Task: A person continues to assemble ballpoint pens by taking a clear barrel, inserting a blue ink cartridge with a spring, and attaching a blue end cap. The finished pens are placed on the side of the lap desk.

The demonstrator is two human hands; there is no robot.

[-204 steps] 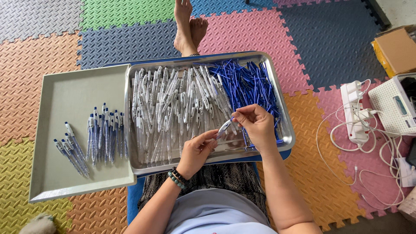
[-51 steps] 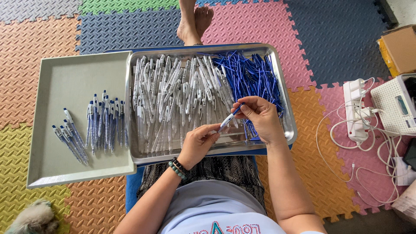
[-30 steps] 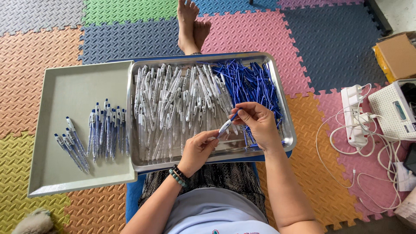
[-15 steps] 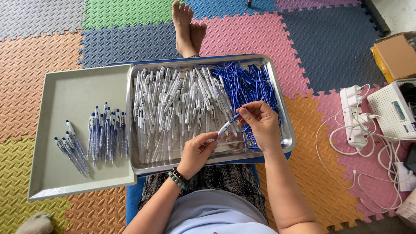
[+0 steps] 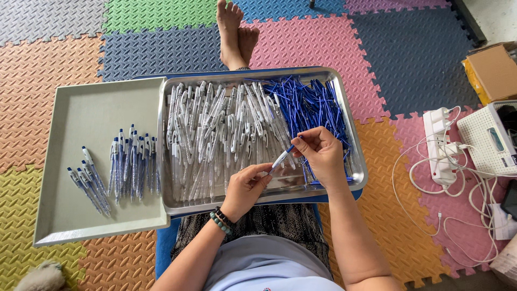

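My left hand [image 5: 246, 186] pinches the lower end of a clear pen barrel [image 5: 281, 159] above the steel tray [image 5: 360, 178]. My right hand [image 5: 321, 153] grips the blue refill end going into that barrel. The steel tray holds a heap of clear pen barrels [image 5: 215, 129] on its left and a pile of blue refills [image 5: 309, 102] at its right. To the left, a grey tray [image 5: 86, 108] carries several finished blue and clear pens [image 5: 116, 170] laid in rows.
Coloured foam mats cover the floor. My bare feet [image 5: 235, 32] lie beyond the steel tray. A white power strip [image 5: 441, 145] with tangled cables, a white device [image 5: 493, 140] and a cardboard box [image 5: 493, 70] sit at the right. A furry thing [image 5: 40, 277] shows at the bottom left.
Both hands stay over the steel tray working the same pen; the right hand has shifted slightly along the refill. The camera view has wobbled a little.
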